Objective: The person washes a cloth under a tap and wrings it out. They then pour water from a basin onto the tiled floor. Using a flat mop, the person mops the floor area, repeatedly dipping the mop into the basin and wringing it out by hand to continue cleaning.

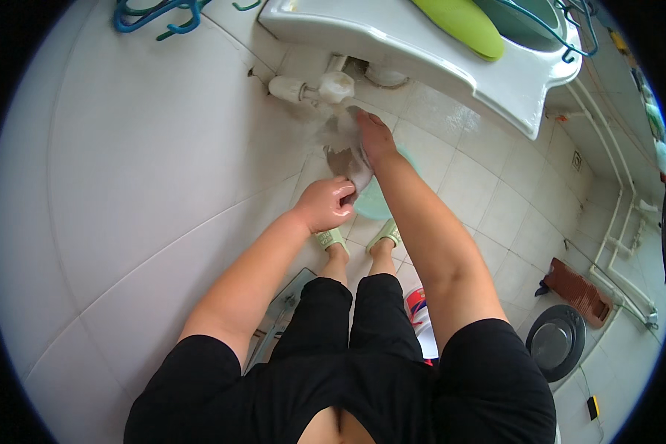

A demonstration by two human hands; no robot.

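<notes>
A wet greyish-white cloth (358, 172) is stretched between my hands beneath the white tap (336, 87). Water runs over its upper part and blurs it, so its exact kind is hard to make out. My left hand (324, 205) is closed on the lower end, fingers curled into a fist. Higher up and to the right, my right hand (376, 138) grips the other end; my forearm and the cloth hide part of its fingers. Below both hands a pale green basin (374, 201) shows on the floor, partly covered by my right forearm.
A white washbasin (392, 41) juts out ahead, bearing a lime-green oval item (462, 26). Blue hangers (159, 15) hang at the upper left. To the right are a dark round basin (555, 342), a brown slatted board (579, 291) and white wall pipes (620, 192).
</notes>
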